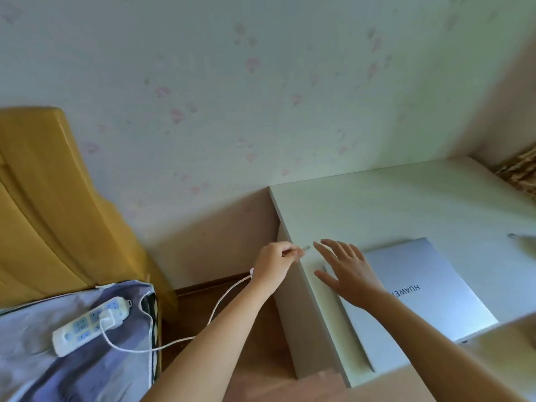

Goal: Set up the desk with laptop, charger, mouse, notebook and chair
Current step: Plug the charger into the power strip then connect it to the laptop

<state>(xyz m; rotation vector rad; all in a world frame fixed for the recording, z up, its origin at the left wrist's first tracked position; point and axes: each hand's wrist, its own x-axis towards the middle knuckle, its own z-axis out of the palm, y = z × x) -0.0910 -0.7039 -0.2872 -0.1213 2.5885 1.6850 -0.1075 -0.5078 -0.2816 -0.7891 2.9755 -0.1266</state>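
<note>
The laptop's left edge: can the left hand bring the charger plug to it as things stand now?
Probably yes. The left hand pinches the charger plug just beside the closed laptop, and the white cable hangs slack. The right hand lies flat over that corner, though, and may cover the port.

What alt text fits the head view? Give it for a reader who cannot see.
A person's left hand pinches a white charger cable's plug toward a closed silver laptop on a pale desk, the right hand open beside it. The cable runs to a power strip on a bed.
</note>
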